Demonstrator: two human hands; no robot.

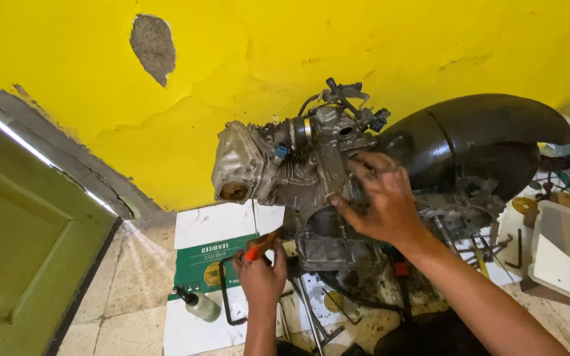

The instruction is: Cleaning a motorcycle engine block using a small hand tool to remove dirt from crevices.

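A dirty grey engine block [278, 165] stands tilted against the yellow wall, a black plastic cover [483, 138] at its right. My right hand [380, 198] rests spread on the engine's middle casing, fingers pressing on the metal. My left hand [260, 270] is lower, below the engine, closed around a tool with an orange handle [258, 249] whose tip points toward the lower casing [328, 247].
Flattened white and green cardboard [209, 257] lies on the tiled floor under the engine. A small bottle [199, 305] and a black metal bar [225, 296] lie on it. A white tray [559, 250] sits right. A green door [28, 250] stands left.
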